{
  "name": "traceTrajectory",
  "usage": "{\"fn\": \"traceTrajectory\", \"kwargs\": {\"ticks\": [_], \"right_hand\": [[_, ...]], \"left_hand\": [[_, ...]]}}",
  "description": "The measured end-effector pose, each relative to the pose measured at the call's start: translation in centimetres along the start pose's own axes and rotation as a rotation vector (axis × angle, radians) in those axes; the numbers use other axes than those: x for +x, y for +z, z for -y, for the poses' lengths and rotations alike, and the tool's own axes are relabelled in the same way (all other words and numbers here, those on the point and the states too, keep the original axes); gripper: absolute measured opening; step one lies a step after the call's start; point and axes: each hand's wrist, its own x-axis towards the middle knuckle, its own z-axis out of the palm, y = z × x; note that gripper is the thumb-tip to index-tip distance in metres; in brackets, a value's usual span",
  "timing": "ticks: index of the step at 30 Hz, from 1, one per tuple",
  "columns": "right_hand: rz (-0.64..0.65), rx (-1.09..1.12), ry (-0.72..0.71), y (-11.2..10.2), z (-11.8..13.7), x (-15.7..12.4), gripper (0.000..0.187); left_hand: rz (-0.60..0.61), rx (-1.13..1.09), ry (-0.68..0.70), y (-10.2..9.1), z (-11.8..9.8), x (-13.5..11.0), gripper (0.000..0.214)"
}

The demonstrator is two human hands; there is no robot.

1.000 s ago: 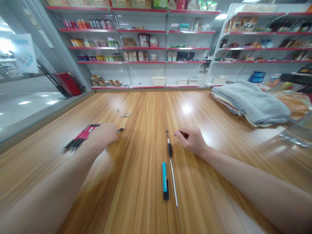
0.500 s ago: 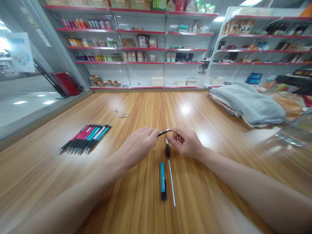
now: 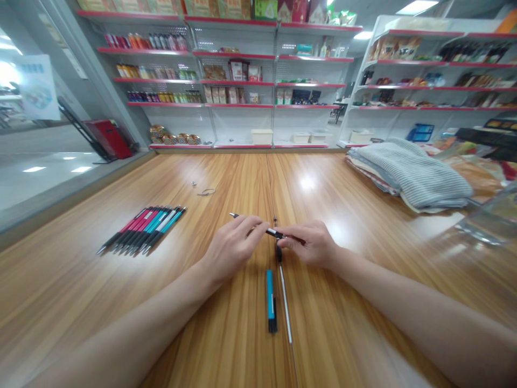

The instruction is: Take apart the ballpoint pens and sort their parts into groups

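- Left hand [image 3: 238, 243] and right hand [image 3: 309, 245] are near each other, both closed on one dark pen [image 3: 271, 231] that we hold above the middle of the tabletop [image 3: 226, 334].
- Our left fingers curl over the pen's middle; a pointed end pokes out past the knuckles, away from us and to the left.
- With right thumb and forefinger we pinch the other end; we see a light patch on the pen between our hands.
- Just by our right fingertips we see a black piece [image 3: 279, 253], partly covered; can't tell if it touches the hand.
- Nearer us, a thin white rod [image 3: 286, 304] lies along the tabletop seam.
- Beside it, on its left, a blue barrel [image 3: 270, 291] lies lengthwise, dark at its near end.
- Well off to our left: a row of pens [image 3: 141, 229], red, blue and pale, side by side, dark grips toward us.
- Beyond the row, we spot a thin loop [image 3: 207, 191] and a small shiny bit [image 3: 194, 184].
- Far right: folded striped cloth [image 3: 424, 172], stacked.
- Behind the tabletop we see stocked shelves [image 3: 238, 83].
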Motion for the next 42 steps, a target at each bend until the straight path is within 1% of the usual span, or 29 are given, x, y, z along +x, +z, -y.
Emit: {"fn": "traceTrajectory", "kwargs": {"ticks": [5,7,12,16,21,23,25,28,30,32,34,35,36,38,40,42], "right_hand": [[0.037,0.066,0.032,0.0,0.2,-0.2,0.021],[0.047,0.076,0.032,0.1,0.3,-0.3,0.022],[0.035,0.041,0.041,0.3,0.4,-0.3,0.022],[0.030,0.044,0.030,0.4,0.4,-0.2,0.022],[0.039,0.067,0.028,0.6,0.7,-0.4,0.027],[0.063,0.070,0.005,0.7,0.9,-0.4,0.031],[0.092,0.073,-0.026,0.7,1.0,-0.3,0.037],[0.098,0.104,-0.034,0.6,1.0,-0.1,0.042],[0.087,0.124,-0.021,0.5,0.9,0.0,0.044],[0.067,0.126,0.013,0.4,0.8,0.1,0.043],[0.024,0.103,0.099,0.4,0.7,0.2,0.034],[-0.011,0.076,0.160,0.4,0.6,0.3,0.029],[-0.051,0.037,0.223,0.3,0.4,0.4,0.028],[-0.127,-0.059,0.305,0.3,0.1,0.5,0.039],[-0.141,-0.133,0.299,0.3,-0.3,0.7,0.048],[-0.090,-0.151,0.249,0.3,-0.7,0.7,0.040]], "left_hand": [[-0.033,0.024,0.065,-0.1,0.1,-0.1,0.031],[-0.029,0.010,0.073,-0.1,0.2,-0.1,0.031],[-0.011,-0.009,0.038,0.1,0.3,-0.3,0.032],[-0.030,-0.027,0.028,0.3,0.3,-0.5,0.034],[-0.089,-0.095,0.112,0.2,0.6,-0.5,0.028],[-0.090,-0.133,0.136,0.1,0.5,-0.4,0.027],[-0.076,-0.192,0.122,0.2,0.2,-0.3,0.026],[-0.079,-0.302,0.045,0.6,-0.2,-0.3,0.025],[-0.131,-0.360,-0.001,0.8,-0.3,-0.3,0.023],[-0.207,-0.395,-0.024,0.9,-0.3,-0.3,0.022],[-0.272,-0.427,-0.034,0.9,-0.3,-0.4,0.021],[-0.293,-0.449,-0.033,0.8,-0.3,-0.4,0.021],[-0.303,-0.473,-0.023,0.8,-0.4,-0.4,0.022],[-0.306,-0.528,0.016,0.6,-0.4,-0.5,0.024],[-0.291,-0.584,0.051,0.5,-0.3,-0.6,0.026],[-0.283,-0.643,0.046,0.5,-0.1,-0.6,0.026]]}}
